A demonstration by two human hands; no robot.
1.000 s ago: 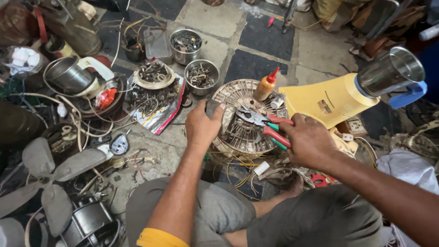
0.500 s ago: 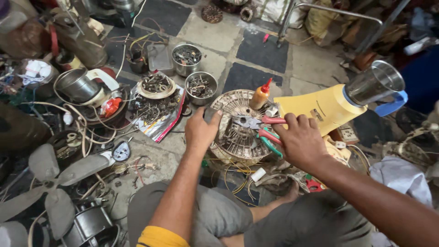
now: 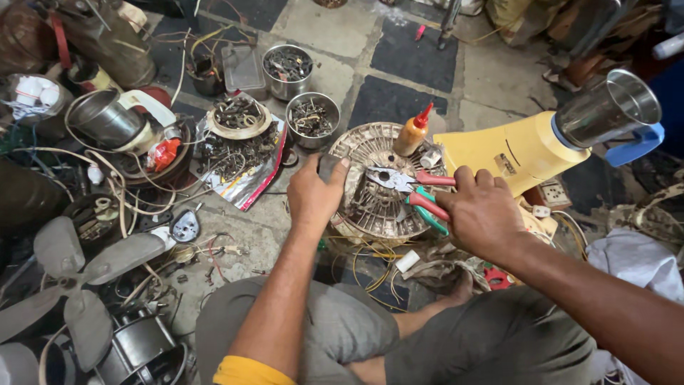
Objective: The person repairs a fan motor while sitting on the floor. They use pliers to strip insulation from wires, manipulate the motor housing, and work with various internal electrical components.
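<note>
Two hands work a motor (image 3: pixel 377 192): left hand (image 3: pixel 313 196) clamps its rim, right hand (image 3: pixel 481 214) pinches pliers (image 3: pixel 417 189). Pliers could slip, nicking the windings.

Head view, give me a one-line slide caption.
Left hand steadies a round fan motor while the right hand holds pliers over it.

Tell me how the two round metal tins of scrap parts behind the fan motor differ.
The farther tin looks taller, with more of its wall showing; the nearer tin looks lower. The farther tin stands beside a grey tray; the nearer tin stands close to the left hand. Both are round, shiny, open and full of small metal parts.
</note>
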